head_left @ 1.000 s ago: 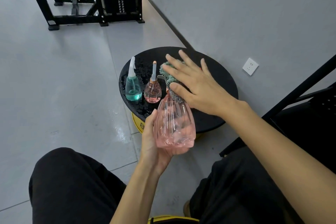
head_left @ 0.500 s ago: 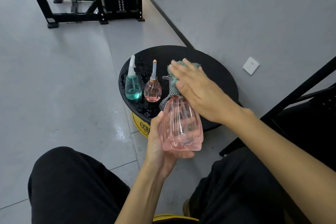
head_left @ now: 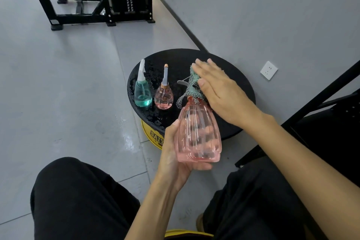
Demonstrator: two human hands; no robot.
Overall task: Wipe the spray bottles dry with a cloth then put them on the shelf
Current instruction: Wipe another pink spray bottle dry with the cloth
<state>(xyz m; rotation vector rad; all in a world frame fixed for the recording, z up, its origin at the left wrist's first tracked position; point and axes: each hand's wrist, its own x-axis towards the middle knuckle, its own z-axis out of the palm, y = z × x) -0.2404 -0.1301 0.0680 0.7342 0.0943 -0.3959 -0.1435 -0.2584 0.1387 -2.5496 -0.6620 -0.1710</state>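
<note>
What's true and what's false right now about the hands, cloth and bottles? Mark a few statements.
The left hand holds the big pink bottle. True.
The right hand lies flat on the cloth over that bottle's top. True.
The small pink bottle stands beside the green bottle on the round table. True.
The green bottle lies on its side. False: it stands upright.
The right hand is a fist. False: its fingers are straight.

A large spray bottle [head_left: 197,134], held by the left hand [head_left: 175,161] before a round table [head_left: 175,58], has a cloth [head_left: 191,85] over its top, under the right hand [head_left: 220,91]. On the table's left side stand a long-nozzled bottle [head_left: 142,93] and, just right of it, a shorter bottle [head_left: 163,97].
</note>
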